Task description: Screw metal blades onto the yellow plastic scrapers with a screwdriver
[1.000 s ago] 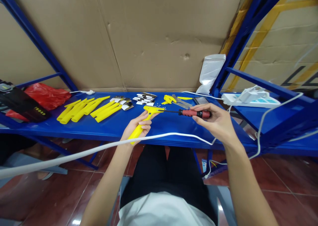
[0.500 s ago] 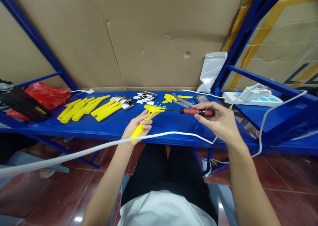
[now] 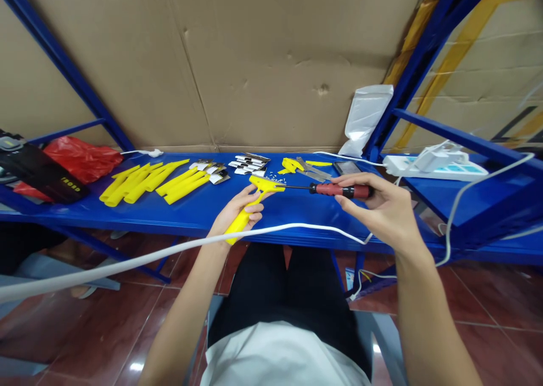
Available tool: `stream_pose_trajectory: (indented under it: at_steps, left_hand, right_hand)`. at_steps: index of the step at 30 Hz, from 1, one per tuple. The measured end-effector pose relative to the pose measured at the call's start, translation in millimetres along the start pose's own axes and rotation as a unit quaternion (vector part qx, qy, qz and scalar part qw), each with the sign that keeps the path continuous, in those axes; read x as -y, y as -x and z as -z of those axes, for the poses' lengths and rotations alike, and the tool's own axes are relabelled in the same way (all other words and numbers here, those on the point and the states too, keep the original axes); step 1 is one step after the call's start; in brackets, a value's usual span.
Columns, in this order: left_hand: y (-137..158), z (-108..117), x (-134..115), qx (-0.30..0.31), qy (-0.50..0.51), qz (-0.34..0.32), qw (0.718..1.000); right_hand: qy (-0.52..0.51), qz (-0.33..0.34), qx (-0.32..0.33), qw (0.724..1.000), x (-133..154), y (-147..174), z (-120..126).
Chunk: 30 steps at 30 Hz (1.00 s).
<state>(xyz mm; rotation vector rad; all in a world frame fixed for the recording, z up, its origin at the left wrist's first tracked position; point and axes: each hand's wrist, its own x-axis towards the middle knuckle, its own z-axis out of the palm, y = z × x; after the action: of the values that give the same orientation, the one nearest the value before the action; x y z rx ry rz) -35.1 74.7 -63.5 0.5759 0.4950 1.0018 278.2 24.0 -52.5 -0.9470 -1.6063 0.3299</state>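
Wrapped around the handle of a yellow scraper, my left hand holds it tilted, head up, over the front of the blue table. My right hand grips a red and black screwdriver lying level. Its shaft points left and the tip meets the right end of the scraper's head. Behind the head lie several small screws. Farther back are small yellow parts and flat metal blades.
Yellow handles and scrapers with packaged heads lie to the left, beside white-and-black packets. A black case and red bag stand far left. A white cable crosses in front; a power strip lies right.
The screwdriver and my right hand have shifted slightly right in the view, and the scraper shows a small shift too. The tip still meets the scraper's head.
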Motion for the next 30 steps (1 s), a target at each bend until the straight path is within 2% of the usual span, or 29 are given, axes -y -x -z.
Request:
stream_pose_trajectory:
  at_steps: [16, 23, 30]
  left_hand:
    - [3.9, -4.2, -4.3, 0.015, 0.056, 0.044, 0.997]
    - [3.7, -3.6, -3.9, 0.004, 0.082, 0.045, 0.996]
    - [3.8, -4.2, -3.4, 0.011, 0.055, 0.039, 0.998]
  right_hand:
    - [0.018, 0.021, 0.003, 1.000, 8.6, 2.8, -0.5]
    - [0.021, 0.008, -0.002, 1.000, 12.5, 2.7, -0.8]
    - [0.019, 0.014, -0.001, 1.000, 11.2, 3.1, -2.8]
